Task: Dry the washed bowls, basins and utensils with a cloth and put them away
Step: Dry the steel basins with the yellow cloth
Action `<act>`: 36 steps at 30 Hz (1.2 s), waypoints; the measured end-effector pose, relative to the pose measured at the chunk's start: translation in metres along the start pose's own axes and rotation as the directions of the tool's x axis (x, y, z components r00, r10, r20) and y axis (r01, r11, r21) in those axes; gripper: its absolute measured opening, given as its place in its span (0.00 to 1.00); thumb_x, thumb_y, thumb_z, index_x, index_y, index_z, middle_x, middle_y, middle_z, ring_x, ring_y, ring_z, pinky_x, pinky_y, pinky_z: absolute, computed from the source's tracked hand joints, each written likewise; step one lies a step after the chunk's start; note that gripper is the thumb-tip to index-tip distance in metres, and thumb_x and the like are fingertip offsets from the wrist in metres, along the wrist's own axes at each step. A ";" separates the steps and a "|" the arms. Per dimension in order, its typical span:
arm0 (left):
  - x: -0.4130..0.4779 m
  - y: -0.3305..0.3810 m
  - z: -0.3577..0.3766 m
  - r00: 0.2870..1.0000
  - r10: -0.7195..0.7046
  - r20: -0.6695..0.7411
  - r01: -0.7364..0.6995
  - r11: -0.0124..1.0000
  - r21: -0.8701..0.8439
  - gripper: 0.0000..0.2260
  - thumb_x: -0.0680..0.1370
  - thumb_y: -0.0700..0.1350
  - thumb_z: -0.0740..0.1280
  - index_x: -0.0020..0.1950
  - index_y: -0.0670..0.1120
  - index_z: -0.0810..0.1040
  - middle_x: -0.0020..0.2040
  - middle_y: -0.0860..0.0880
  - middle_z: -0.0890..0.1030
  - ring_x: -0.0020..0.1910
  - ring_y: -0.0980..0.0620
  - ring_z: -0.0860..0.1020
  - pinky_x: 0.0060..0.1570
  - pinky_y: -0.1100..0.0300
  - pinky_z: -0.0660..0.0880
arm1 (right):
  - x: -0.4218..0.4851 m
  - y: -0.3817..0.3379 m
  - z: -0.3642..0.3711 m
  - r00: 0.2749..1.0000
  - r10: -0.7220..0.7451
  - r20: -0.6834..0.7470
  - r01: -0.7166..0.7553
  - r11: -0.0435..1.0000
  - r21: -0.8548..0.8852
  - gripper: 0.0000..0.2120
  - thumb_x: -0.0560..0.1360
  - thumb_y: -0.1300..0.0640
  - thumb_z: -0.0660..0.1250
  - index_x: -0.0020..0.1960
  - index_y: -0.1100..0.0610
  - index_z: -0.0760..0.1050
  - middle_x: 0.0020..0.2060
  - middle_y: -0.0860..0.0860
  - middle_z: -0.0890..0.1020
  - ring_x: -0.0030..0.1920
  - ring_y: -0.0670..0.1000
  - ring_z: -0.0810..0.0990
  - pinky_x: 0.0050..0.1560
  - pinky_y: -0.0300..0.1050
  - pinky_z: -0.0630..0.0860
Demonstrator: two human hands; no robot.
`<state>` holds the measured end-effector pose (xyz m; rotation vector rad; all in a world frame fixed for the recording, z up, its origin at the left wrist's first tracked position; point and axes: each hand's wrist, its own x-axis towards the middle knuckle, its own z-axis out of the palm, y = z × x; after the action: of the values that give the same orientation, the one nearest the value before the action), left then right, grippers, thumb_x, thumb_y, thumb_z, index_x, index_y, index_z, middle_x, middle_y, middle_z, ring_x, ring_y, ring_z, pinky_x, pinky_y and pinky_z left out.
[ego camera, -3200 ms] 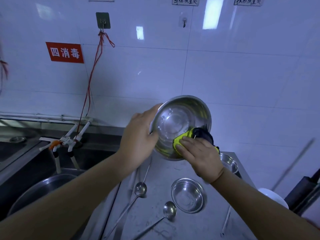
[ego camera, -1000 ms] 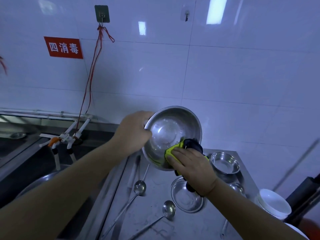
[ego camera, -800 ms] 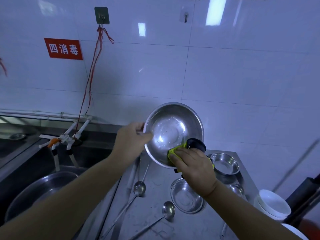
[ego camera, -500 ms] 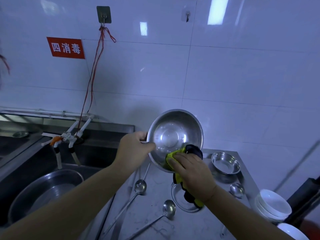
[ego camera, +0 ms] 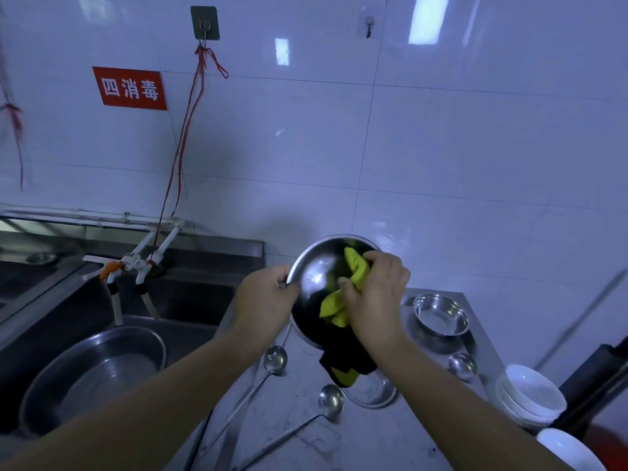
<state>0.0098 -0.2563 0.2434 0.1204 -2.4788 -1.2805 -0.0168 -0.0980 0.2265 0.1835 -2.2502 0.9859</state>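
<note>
A steel bowl (ego camera: 314, 277) is held tilted above the steel counter (ego camera: 299, 447), its inside facing me. My left hand (ego camera: 266, 297) grips its left rim. My right hand (ego camera: 373, 294) clutches a yellow and black cloth (ego camera: 339, 305) and presses it inside the bowl; the cloth's black end hangs below the bowl. On the counter lie two steel ladles (ego camera: 273, 356) (ego camera: 329, 399), a small steel bowl (ego camera: 440, 314) at the back right, another small bowl (ego camera: 373, 390) partly hidden under the cloth, and a small ladle head (ego camera: 461, 366).
A large steel basin (ego camera: 91, 375) sits in the sink on the left, below two taps (ego camera: 131, 266). Stacked white bowls (ego camera: 530, 396) and another white bowl (ego camera: 571, 450) stand at the counter's right edge. A tiled wall rises close behind.
My right hand has carried the cloth from the bowl's lower rim up into its inside. The bowl has turned darker side toward me and sunk slightly.
</note>
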 end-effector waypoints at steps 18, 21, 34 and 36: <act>0.010 0.002 -0.004 0.969 0.247 -0.021 -0.232 0.932 0.279 0.10 0.72 0.47 0.59 0.44 0.47 0.78 0.34 0.49 0.79 0.37 0.49 0.78 0.39 0.51 0.75 | -0.007 0.030 -0.002 0.862 -0.392 0.322 0.490 0.809 -0.326 0.24 0.57 0.70 0.72 0.53 0.62 0.78 0.44 0.58 0.80 0.41 0.59 0.77 0.39 0.48 0.78; 0.006 0.012 0.007 0.975 0.217 -0.041 -0.202 0.952 0.228 0.07 0.70 0.46 0.62 0.39 0.44 0.76 0.31 0.47 0.77 0.35 0.46 0.77 0.38 0.49 0.74 | 0.001 0.012 0.009 0.897 -0.380 0.227 0.421 0.891 -0.168 0.22 0.63 0.70 0.68 0.58 0.65 0.76 0.50 0.60 0.79 0.49 0.58 0.74 0.50 0.46 0.71; 0.016 -0.005 -0.015 0.974 0.224 -0.041 -0.199 0.926 0.320 0.06 0.75 0.41 0.62 0.38 0.45 0.73 0.30 0.48 0.76 0.32 0.48 0.75 0.35 0.53 0.72 | -0.019 0.025 -0.026 0.754 -0.542 0.372 0.597 0.801 -0.043 0.23 0.63 0.71 0.66 0.57 0.59 0.78 0.53 0.53 0.79 0.52 0.54 0.73 0.55 0.44 0.72; 0.018 -0.009 -0.017 0.970 0.242 -0.001 -0.221 0.887 0.405 0.05 0.75 0.40 0.61 0.40 0.45 0.74 0.30 0.48 0.77 0.32 0.49 0.76 0.34 0.54 0.73 | -0.011 0.009 -0.041 0.835 -0.526 0.160 0.524 0.850 0.060 0.20 0.69 0.72 0.60 0.59 0.61 0.77 0.55 0.53 0.79 0.53 0.53 0.72 0.58 0.39 0.66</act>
<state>-0.0018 -0.2788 0.2496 -0.0432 -2.5836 -0.6501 0.0097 -0.0646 0.2345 0.8761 -2.1568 0.7006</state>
